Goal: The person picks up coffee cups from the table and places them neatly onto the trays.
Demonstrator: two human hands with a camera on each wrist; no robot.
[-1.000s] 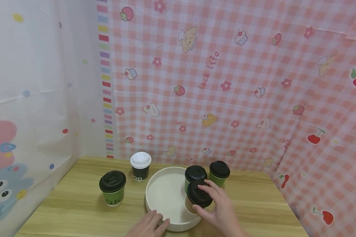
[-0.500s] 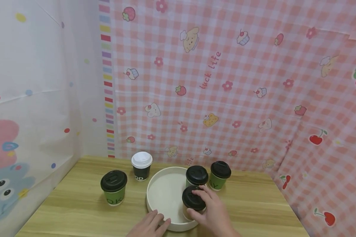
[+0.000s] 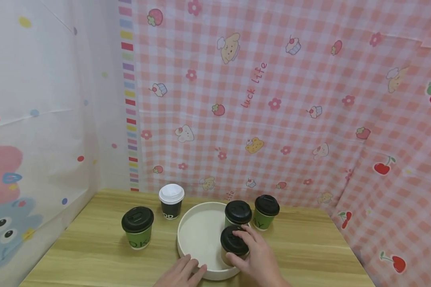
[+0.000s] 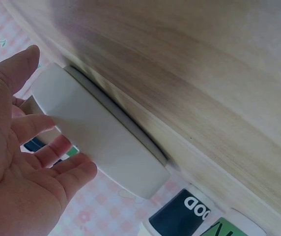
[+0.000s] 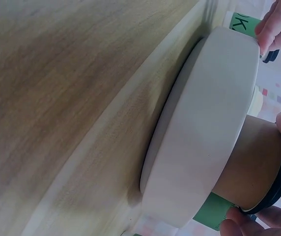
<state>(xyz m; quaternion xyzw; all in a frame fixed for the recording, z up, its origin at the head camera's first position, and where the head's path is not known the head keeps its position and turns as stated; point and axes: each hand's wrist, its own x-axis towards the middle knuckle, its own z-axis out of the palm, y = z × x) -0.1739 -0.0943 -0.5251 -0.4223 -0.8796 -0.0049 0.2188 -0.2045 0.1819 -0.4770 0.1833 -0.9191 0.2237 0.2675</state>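
A round cream tray with a raised rim point(image 3: 197, 235) sits on the wooden table. In its right part, my right hand point(image 3: 260, 255) grips a brown paper coffee cup point(image 5: 251, 162) by its black lid point(image 3: 233, 241), fingers and thumb around the sides. The cup stands upright inside the rim. Just behind it in the tray is a green coffee cup with a black lid point(image 3: 238, 211), partly hidden. My left hand point(image 3: 183, 273) rests its fingertips on the tray's front-left rim; in the left wrist view its thumb point(image 4: 25, 64) stands away from the tray wall point(image 4: 101, 132).
A green black-lidded cup point(image 3: 138, 227) stands left of the tray. Behind the tray's left side is a dark cup with a white lid point(image 3: 171, 201). Another green cup point(image 3: 266, 212) stands right of the tray. Patterned cloths point(image 3: 237, 131) hang behind and beside the table.
My right hand has lowered the brown cup, moving it slightly left and toward me into the tray. Over the last half second it stays put. The left hand keeps its place on the rim.
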